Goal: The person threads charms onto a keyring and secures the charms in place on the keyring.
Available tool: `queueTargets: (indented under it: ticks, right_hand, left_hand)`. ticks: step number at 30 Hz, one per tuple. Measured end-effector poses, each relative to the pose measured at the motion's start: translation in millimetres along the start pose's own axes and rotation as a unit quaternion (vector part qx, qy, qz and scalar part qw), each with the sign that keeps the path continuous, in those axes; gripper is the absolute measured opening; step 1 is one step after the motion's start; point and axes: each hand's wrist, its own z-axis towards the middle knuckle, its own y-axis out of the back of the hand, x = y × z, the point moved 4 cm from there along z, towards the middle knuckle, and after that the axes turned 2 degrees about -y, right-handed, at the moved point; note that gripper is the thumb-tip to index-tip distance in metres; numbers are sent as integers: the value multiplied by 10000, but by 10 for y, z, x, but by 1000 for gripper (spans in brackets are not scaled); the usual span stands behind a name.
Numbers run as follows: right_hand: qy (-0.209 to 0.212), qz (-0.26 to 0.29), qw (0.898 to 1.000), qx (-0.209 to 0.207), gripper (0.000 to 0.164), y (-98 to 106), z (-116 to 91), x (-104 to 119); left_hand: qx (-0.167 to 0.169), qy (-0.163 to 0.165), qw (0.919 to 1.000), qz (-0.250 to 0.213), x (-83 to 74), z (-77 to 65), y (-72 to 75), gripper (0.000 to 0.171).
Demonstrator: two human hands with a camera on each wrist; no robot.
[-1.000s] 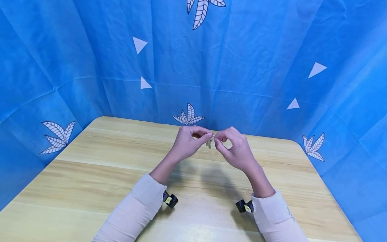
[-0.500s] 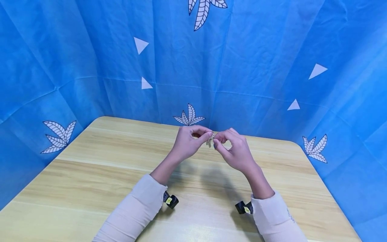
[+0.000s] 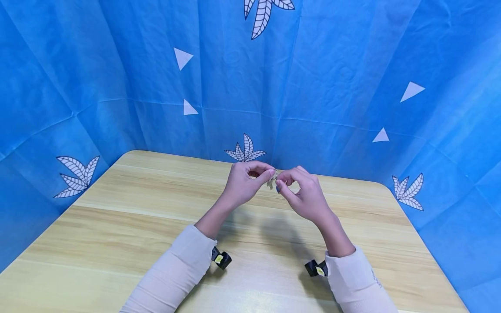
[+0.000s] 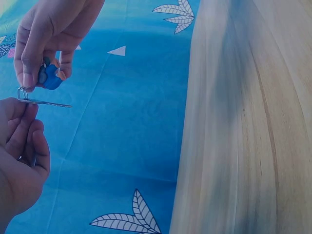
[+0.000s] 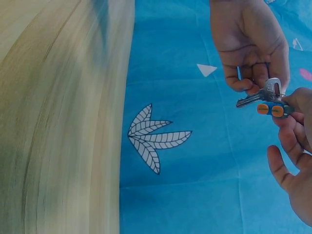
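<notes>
Above the far part of the table, my left hand (image 3: pixel 242 182) pinches a silver key (image 5: pixel 251 100) by its head, between thumb and fingertips. Close beside it, my right hand (image 3: pixel 307 193) pinches a small metal ring (image 4: pixel 22 92) at the key's head. A blue charm with orange feet-like ends (image 4: pixel 51 77) hangs under the right fingers; the right wrist view shows its two orange ends next to the key. Fingertips of both hands nearly meet. Whether the ring passes through the key's hole cannot be made out, since fingers cover part of it.
The light wooden table (image 3: pixel 137 226) has rounded far corners. Behind and beside it hangs a blue curtain (image 3: pixel 332 65) with white leaf and triangle prints. A black wrist camera (image 3: pixel 223 260) sits at the left cuff, another black camera (image 3: pixel 312 268) at the right.
Both hands stay almost in place, with only slight fingertip motion. The key has turned a little, and a bit of the blue charm now shows by the right thumb.
</notes>
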Motion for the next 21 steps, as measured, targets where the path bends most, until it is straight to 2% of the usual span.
queueTargets:
  ticks: [12, 17, 21]
  right_hand:
    - [-90, 39, 9998, 152, 10, -30, -11, -1]
    - [-167, 37, 9996, 239, 4, -19, -15, -7]
    - [-412, 13, 9978, 522, 5, -20, -17, -31]
  left_hand:
    - [-80, -105, 9999, 31, 1, 16, 15, 18]
    - [-74, -27, 10000, 6, 4, 15, 15, 15]
    - [-71, 91, 9999, 8, 8, 7, 18, 17]
